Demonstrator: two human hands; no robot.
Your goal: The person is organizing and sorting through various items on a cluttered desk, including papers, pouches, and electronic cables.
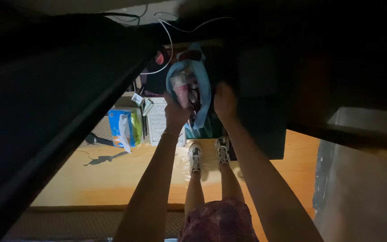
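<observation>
Both forearms reach up; my left hand (175,112) fingers pinch the blue bag (192,85) open, right hand (225,102) steadying beside it, its fingers' state I cannot tell.

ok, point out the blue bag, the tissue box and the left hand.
blue bag (204,85), head view, right side of the fabric.
tissue box (118,123), head view, blue front face.
left hand (175,112), head view, back of the hand.

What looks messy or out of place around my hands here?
A sheet hangs loose from the blue tissue box. The light blue bag, gripped by your left hand and right hand, bulges with contents. White cables trail above.
</observation>
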